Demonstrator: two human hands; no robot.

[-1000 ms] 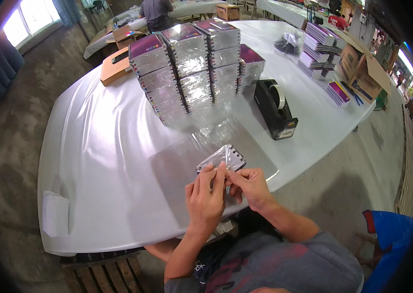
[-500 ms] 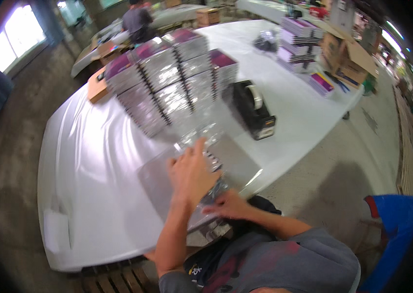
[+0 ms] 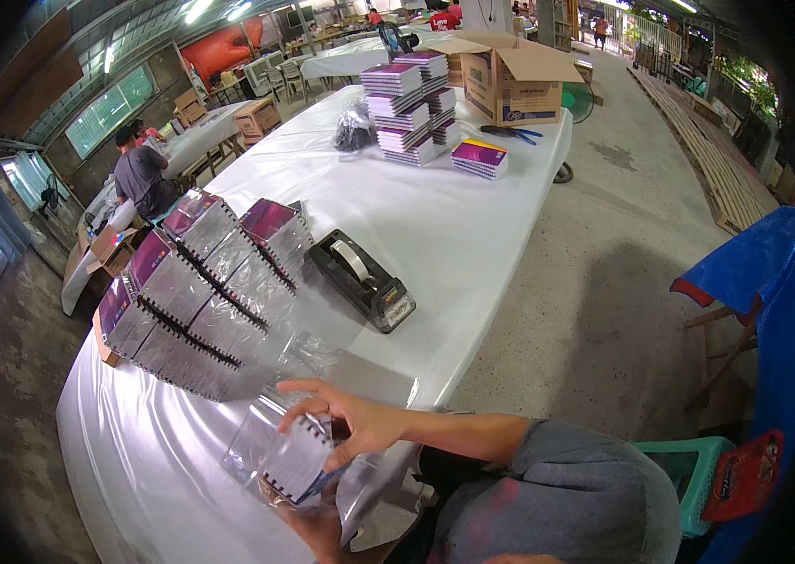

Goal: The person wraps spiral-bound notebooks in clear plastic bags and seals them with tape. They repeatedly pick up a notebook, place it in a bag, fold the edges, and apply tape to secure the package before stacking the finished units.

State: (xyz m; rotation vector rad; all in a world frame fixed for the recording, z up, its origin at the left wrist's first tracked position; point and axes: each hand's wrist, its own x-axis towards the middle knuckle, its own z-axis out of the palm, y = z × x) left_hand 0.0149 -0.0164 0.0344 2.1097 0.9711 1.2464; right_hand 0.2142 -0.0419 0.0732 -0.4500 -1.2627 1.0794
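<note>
A small stack of spiral-bound notebooks (image 3: 296, 461), white page edges showing, is tilted inside a clear plastic bag (image 3: 245, 449) over the near table edge. My right hand (image 3: 350, 423) is closed on the stack from above, thumb on the near side and fingers across the far side. Beneath the stack, my left hand (image 3: 314, 526) supports it; its fingers are mostly hidden under the bundle. Clear plastic sheets (image 3: 374, 376) lie flat just beyond my right hand. A black tape dispenser (image 3: 360, 282) stands farther up the table.
Wrapped notebook stacks (image 3: 200, 301) rise at the left. Farther off are unwrapped notebook stacks (image 3: 407, 113), a small notebook pile (image 3: 479, 158), blue-handled pliers (image 3: 510, 133) and an open cardboard box (image 3: 519, 85). A green stool (image 3: 689, 479) stands at the right. A seated person (image 3: 143, 179) is beyond the table.
The view has swung to the right and up. My hands, earlier low over the plastic sheets, now hold the bagged notebook stack tilted, with my left hand underneath.
</note>
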